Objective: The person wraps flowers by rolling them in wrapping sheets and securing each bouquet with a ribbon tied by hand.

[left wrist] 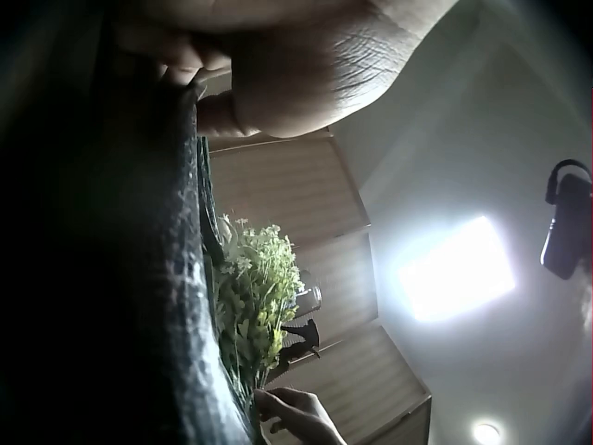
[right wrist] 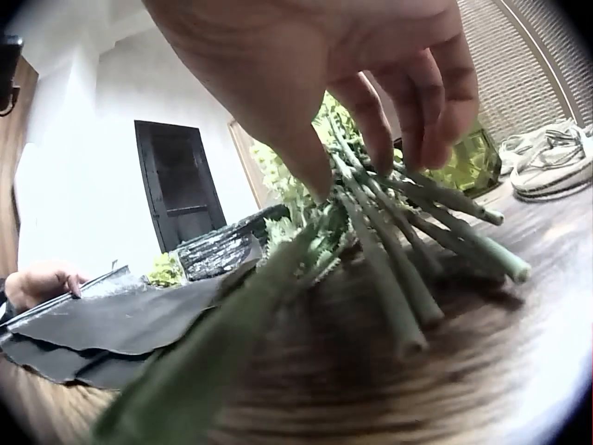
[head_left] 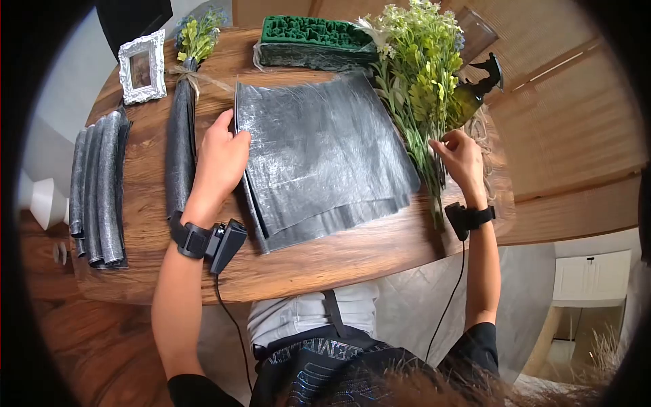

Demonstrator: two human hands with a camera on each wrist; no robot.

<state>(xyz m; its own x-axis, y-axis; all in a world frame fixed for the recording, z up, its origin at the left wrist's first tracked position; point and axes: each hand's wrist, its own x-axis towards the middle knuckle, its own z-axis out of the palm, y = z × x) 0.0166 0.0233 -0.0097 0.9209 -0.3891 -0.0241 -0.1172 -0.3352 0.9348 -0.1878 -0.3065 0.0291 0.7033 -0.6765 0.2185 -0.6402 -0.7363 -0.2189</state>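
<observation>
Black wrapping sheets (head_left: 319, 156) with a glossy, creased surface lie stacked in the middle of the table. My left hand (head_left: 222, 152) grips their left edge, thumb on top; in the left wrist view the sheet edge runs down from the fingers. To the right of the stack lies a bunch of flowers (head_left: 424, 74) with white blossoms and green leaves. My right hand (head_left: 462, 157) is at its stems, thumb and fingertips on them. In the right wrist view the green stems (right wrist: 394, 269) fan out over the table beneath the hand.
A wrapped bouquet (head_left: 182, 136) tied with a bow and several rolled black sheets (head_left: 100, 190) lie at left. Behind them stands a white picture frame (head_left: 142, 68). Green floral foam (head_left: 315, 44) sits at the back, a spray bottle (head_left: 475, 91) behind the flowers, twine (right wrist: 551, 158) at right.
</observation>
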